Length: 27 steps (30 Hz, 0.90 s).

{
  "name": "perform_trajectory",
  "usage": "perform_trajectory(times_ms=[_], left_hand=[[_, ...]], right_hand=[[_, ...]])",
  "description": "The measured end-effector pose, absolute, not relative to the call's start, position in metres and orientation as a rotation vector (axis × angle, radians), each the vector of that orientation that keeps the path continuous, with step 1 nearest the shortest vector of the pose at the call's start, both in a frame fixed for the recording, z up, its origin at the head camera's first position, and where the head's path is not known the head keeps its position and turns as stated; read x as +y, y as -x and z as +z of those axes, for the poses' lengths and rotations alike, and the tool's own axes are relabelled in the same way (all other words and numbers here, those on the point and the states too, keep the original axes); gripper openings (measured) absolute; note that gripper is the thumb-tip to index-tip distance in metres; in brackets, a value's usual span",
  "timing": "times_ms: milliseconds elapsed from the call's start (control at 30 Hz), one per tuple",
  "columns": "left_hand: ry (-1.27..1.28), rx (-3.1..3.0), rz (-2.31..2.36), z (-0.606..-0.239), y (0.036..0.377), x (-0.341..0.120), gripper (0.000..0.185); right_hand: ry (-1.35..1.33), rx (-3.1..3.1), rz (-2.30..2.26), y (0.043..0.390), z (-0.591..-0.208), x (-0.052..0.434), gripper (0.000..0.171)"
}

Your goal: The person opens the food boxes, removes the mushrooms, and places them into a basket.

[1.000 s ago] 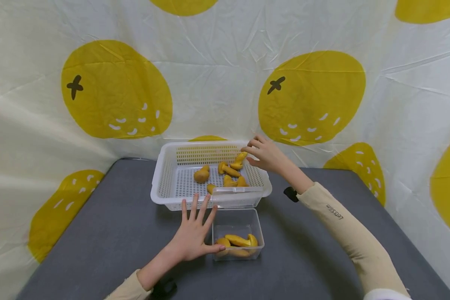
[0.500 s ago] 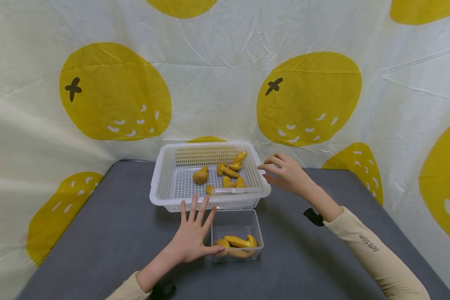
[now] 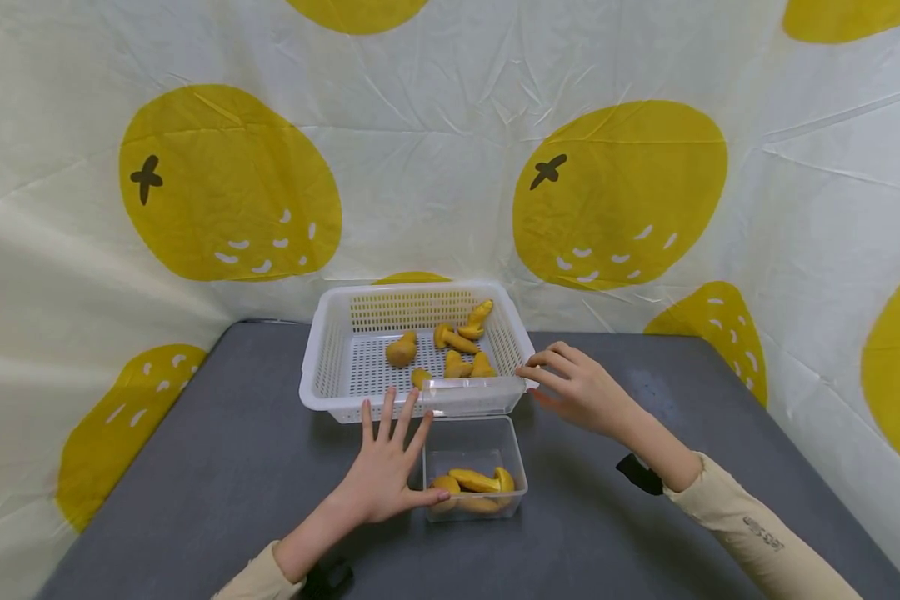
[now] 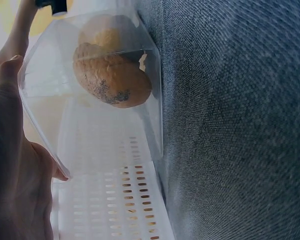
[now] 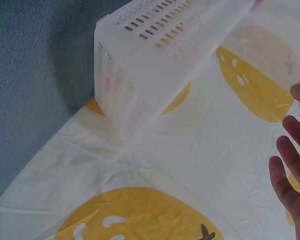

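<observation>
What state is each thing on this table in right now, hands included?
White basket: upright, holding several yellow mushroom-shaped pieces.
Clear lid: resting on the basket's near rim.
Clear box: open-topped, a few yellow pieces inside.
Left hand: flat on the table, fingers spread, thumb against the box.
Right hand: empty, fingertips at the lid's right end.

Worktop (image 3: 217, 475): dark grey, fabric-textured surface, wedge-shaped as seen from the head view. Backdrop cloth (image 3: 435, 142): cream sheet, creased, hung behind and along both sides of the worktop, its lower edge meeting the surface. Printed motif: large yellow fruit shapes (image 3: 228, 179) with dark cross-shaped stem marks and small white dashes; several are cut off at the edges.
</observation>
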<state>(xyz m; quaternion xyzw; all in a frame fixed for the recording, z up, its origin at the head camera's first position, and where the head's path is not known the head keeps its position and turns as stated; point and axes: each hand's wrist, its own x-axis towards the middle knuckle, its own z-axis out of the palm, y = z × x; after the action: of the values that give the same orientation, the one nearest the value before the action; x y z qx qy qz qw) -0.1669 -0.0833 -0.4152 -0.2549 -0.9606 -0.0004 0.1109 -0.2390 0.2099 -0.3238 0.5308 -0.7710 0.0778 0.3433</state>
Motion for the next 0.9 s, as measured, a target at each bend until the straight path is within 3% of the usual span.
perform_trajectory(times_ms=[100,767,900], left_hand=[[0.746,-2.809,0.006,-0.416,0.167,-0.083,0.099],[0.739,-2.818,-0.006,-0.416,0.168,-0.083,0.100],[0.748,-2.826,-0.021,-0.416,0.168,-0.083,0.099]], right_hand=[[-1.358,-1.971,0.205,0.232,-0.326,0.207,0.033],[-1.505,-1.939,0.012,0.197,-0.353,0.175,0.019],[-1.547,-1.983,-0.094,0.197,-0.365,0.166,0.026]])
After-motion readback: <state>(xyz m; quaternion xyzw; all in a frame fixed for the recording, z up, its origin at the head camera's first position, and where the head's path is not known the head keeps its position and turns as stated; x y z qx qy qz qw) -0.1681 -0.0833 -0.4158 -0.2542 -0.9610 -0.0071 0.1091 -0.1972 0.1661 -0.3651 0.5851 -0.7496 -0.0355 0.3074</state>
